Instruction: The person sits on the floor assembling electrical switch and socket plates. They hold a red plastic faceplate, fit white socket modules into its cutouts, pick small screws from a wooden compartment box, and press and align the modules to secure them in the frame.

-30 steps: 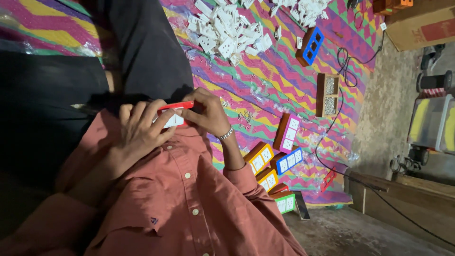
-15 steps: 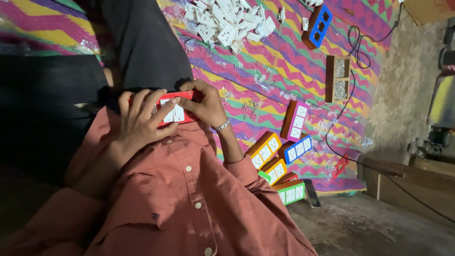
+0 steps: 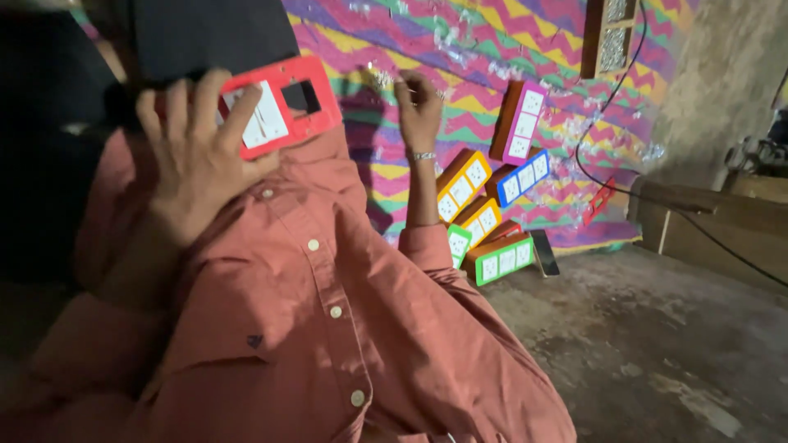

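The left hand (image 3: 197, 160) is wrapped around a red switch plate (image 3: 279, 105), fingers spread over its front and gripping its lower edge. The plate sits right at the fingertips, tilted, with white rocker switches (image 3: 263, 121) on the part nearest the palm and an empty rectangular cut-out (image 3: 305, 96) on the side away from it. Below that hand, a salmon-pink buttoned shirt (image 3: 312, 328) fills the near view, and a dark cloth (image 3: 205, 33) hangs above the hand.

To the right of the plate, well apart from it, the right hand (image 3: 419, 107) reaches out over a zigzag-patterned mat (image 3: 460, 49) in pink, yellow, green and purple. Its fingers are loosely curled and hold nothing that I can see; a thin bracelet (image 3: 423, 156) rings the wrist.

Just beyond the right hand's wrist lies a cluster of boxed switch plates: a yellow one (image 3: 464, 182) nearest the forearm, another yellow one (image 3: 479, 221) under it, a small green one (image 3: 458, 244), a pink one (image 3: 519, 123) standing upright, a blue one (image 3: 522, 176) and a long green one (image 3: 502, 261) at the mat's edge. A dark flat phone-like slab (image 3: 543, 252) rests beside the long green one. Farther right a black cable (image 3: 607, 107) trails across the mat toward a wooden box (image 3: 609, 34), a red piece (image 3: 601, 201) lies near the mat's corner, and then comes the bare concrete floor (image 3: 657, 344).
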Demonstrator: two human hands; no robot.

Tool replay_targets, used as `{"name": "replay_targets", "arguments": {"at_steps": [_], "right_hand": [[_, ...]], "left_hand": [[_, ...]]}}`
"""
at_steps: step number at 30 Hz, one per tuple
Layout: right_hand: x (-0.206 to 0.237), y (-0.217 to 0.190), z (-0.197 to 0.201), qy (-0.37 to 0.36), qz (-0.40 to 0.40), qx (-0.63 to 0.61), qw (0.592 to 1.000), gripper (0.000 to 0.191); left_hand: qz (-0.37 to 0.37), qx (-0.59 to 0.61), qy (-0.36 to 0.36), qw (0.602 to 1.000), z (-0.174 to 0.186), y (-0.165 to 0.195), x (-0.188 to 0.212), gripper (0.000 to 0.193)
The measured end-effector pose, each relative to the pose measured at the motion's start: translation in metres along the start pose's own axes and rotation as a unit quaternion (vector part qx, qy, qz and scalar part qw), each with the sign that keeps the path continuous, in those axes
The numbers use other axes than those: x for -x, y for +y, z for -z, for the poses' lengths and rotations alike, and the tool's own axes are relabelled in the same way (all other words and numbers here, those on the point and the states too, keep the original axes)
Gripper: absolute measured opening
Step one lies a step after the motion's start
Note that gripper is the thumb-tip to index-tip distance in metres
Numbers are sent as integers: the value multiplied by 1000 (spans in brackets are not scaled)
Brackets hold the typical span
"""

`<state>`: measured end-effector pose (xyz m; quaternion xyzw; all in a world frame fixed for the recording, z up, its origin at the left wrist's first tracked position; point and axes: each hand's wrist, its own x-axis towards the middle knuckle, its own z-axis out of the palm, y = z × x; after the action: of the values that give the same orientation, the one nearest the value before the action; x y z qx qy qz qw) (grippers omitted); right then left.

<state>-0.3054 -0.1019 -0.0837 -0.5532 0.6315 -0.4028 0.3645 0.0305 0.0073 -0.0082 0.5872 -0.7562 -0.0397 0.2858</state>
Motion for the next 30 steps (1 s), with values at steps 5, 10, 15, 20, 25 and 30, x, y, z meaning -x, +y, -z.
{"name": "replay_targets", "arguments": {"at_steps": [5,10,15,20,25,30], "right_hand": [[13,33,32,31,-43,163,985,17],[19,25,19,-27,-10,218,975,18],[15,9,-2,1,70,286,956,19],[6,10,-10,-8,68,344,937,20],[3,24,-11,4,99,381,919,19],[10,18,-15,34,0,15,999,11]], "left_hand": [[49,136,41,989,12,-11,0,58],[188,525,60,828,12,-18,3,55],[254,827,38,500,-4,-17,-2,75],[258,886,10,386,-21,-11,-7,80],[289,884,22,366,-33,-12,-7,83],[267,884,5,383,-45,-13,-4,80]]}}
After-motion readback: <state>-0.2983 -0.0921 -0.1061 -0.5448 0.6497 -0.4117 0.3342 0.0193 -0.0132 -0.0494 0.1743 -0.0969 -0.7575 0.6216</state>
